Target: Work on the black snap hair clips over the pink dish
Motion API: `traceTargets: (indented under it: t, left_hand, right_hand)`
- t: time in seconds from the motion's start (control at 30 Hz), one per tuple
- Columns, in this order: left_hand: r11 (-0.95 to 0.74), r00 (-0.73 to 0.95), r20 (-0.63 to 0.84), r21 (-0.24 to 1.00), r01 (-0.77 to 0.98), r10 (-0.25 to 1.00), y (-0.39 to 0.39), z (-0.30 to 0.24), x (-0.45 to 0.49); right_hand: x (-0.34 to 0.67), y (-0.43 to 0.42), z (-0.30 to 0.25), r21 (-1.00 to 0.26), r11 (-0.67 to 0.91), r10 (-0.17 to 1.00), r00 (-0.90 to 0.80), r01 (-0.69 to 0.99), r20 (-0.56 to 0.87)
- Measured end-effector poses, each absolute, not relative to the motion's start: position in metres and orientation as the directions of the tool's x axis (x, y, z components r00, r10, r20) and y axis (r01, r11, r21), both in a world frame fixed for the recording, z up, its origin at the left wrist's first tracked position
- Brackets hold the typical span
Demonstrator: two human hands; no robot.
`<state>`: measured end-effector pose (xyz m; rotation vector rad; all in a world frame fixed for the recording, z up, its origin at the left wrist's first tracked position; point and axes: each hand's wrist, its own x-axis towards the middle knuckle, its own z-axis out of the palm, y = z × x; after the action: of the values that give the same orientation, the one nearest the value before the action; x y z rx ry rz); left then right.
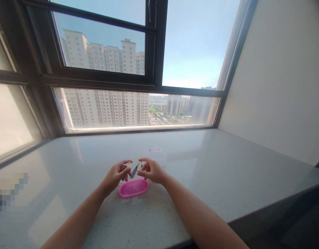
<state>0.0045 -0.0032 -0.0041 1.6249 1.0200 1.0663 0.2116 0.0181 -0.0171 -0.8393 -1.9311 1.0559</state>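
My left hand (118, 174) and my right hand (152, 170) are held close together just above the stone sill, fingers pinched. Between them are small hair clips (134, 169), one dark and at least one pale; each hand pinches an end or a clip, and I cannot tell which hand holds which. Right below the hands lies a pink oval lid (133, 187), flat on the sill. Behind my right hand stands a small clear plastic box (159, 156) with a pink clasp.
The pale speckled window sill (226, 173) runs wide to both sides, with its front edge at the lower right. A dark-framed window (138, 83) closes off the back and a plain wall (278, 86) the right. A blurred patch covers the left edge.
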Motion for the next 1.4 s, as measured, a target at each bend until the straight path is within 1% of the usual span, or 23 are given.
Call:
traceTargets:
  t: [0.53,0.83,1.13,1.23,1.3,1.4]
  left_hand:
    - [-0.255,0.269,0.209,0.956,0.148,0.94,-0.003,-0.004,0.004]
    - [-0.239,0.274,0.195,0.961,0.136,0.942,-0.007,-0.001,0.006]
    - [-0.234,0.284,0.195,0.966,0.111,0.939,-0.007,0.0,0.006]
    - [-0.249,0.291,0.209,0.962,0.108,0.933,-0.006,-0.002,0.005]
    - [-0.257,0.293,0.217,0.961,0.106,0.931,-0.006,-0.002,0.005]
    - [-0.255,0.294,0.217,0.962,0.098,0.931,-0.007,-0.002,0.005]
  right_hand:
    - [0.211,0.018,-0.017,-0.891,0.419,0.821,-0.492,0.173,0.291]
    - [0.211,0.018,-0.018,-0.891,0.424,0.817,-0.494,0.163,0.298]
    - [0.208,0.026,-0.029,-0.922,0.384,0.801,-0.515,0.051,0.305]
    - [0.207,0.029,-0.031,-0.925,0.38,0.808,-0.496,0.026,0.318]
    - [0.207,0.029,-0.032,-0.919,0.392,0.816,-0.474,0.033,0.331]
    - [0.208,0.028,-0.03,-0.882,0.459,0.819,-0.437,0.11,0.372]
